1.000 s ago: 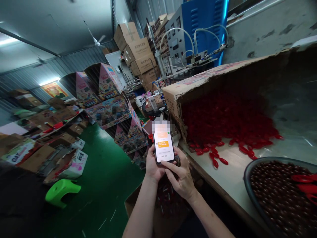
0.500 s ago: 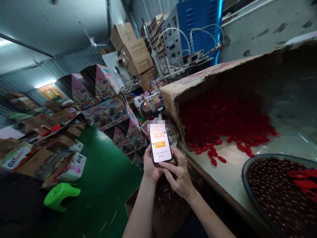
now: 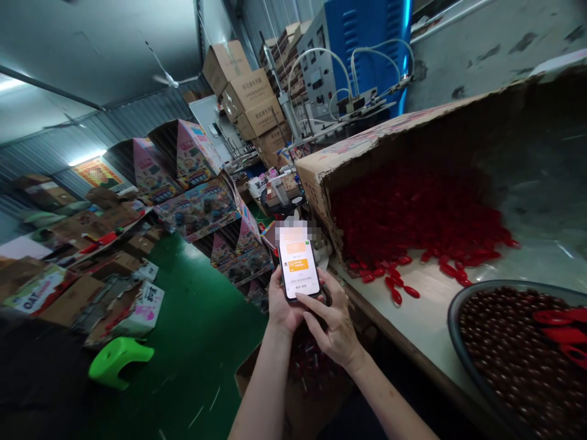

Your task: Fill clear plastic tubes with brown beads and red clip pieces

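A lit smartphone (image 3: 300, 269) lies upright in my left hand (image 3: 283, 311), its fingers wrapped round the left side and back. The white screen shows an orange block and lines of text; its top is blurred out. My right hand (image 3: 337, 321) is at the lower right of the phone, index finger stretched over the bottom of the screen and thumb apart below it. Its other fingers lie by the phone's right edge, partly hidden. Under my forearms, an open carton (image 3: 245, 370) contains small dark red pieces.
On the table (image 3: 424, 305) at right, a torn carton (image 3: 316, 171) spills red plastic pieces (image 3: 413, 214) beside a basin (image 3: 454, 330) of dark brown balls. Behind stands a blue machine (image 3: 367, 36). Display boxes (image 3: 197, 153) are stacked ahead; a green stool (image 3: 119, 357) stands left.
The view has shifted slightly, so the stool and left-hand boxes appear further right. Both hands keep their places at the phone, the right finger still at the bottom of the screen.
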Demonstrator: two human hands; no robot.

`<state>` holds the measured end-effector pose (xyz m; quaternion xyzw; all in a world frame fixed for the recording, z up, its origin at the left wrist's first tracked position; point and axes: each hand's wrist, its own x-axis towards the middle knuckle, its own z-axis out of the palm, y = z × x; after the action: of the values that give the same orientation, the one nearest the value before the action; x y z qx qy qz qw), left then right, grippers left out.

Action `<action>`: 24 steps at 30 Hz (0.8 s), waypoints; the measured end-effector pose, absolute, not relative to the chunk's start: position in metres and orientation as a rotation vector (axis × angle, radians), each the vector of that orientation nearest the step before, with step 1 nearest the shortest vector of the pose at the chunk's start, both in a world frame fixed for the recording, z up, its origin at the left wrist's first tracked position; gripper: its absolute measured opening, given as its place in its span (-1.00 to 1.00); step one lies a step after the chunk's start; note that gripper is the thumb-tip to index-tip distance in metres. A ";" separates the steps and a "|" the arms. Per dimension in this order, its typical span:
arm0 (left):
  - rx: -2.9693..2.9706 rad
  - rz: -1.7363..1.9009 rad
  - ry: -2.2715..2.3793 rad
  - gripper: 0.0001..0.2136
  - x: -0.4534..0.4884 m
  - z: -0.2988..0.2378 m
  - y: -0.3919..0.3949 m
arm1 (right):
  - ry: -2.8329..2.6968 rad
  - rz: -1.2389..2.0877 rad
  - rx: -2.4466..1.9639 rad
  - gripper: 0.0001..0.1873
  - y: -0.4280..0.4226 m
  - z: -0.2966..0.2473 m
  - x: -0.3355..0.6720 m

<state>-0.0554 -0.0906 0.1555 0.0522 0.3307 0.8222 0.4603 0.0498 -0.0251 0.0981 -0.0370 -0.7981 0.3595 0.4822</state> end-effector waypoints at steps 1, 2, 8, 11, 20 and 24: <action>0.131 2.020 0.812 -0.52 -0.056 0.155 -0.090 | -1.944 0.874 -0.092 -0.60 -0.025 0.098 0.050; 0.131 2.018 0.812 -0.52 -0.056 0.154 -0.089 | -1.943 0.870 -0.095 -0.60 -0.025 0.098 0.050; 0.113 2.011 0.831 -0.51 -0.056 0.153 -0.084 | -1.942 0.871 -0.121 -0.62 -0.023 0.096 0.049; 0.109 2.003 0.837 -0.50 -0.056 0.152 -0.082 | -1.943 0.868 -0.127 -0.63 -0.022 0.096 0.049; 0.078 1.998 0.815 -0.47 -0.059 0.149 -0.079 | -1.949 0.843 -0.144 -0.65 -0.020 0.098 0.049; 0.081 1.981 0.787 -0.46 -0.059 0.149 -0.077 | -1.959 0.842 -0.157 -0.63 -0.019 0.096 0.049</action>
<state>-0.0590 -0.0771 0.1486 0.0333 0.3229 0.8130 0.4834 0.0491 -0.0186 0.0961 -0.0643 -0.8033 0.3453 0.4809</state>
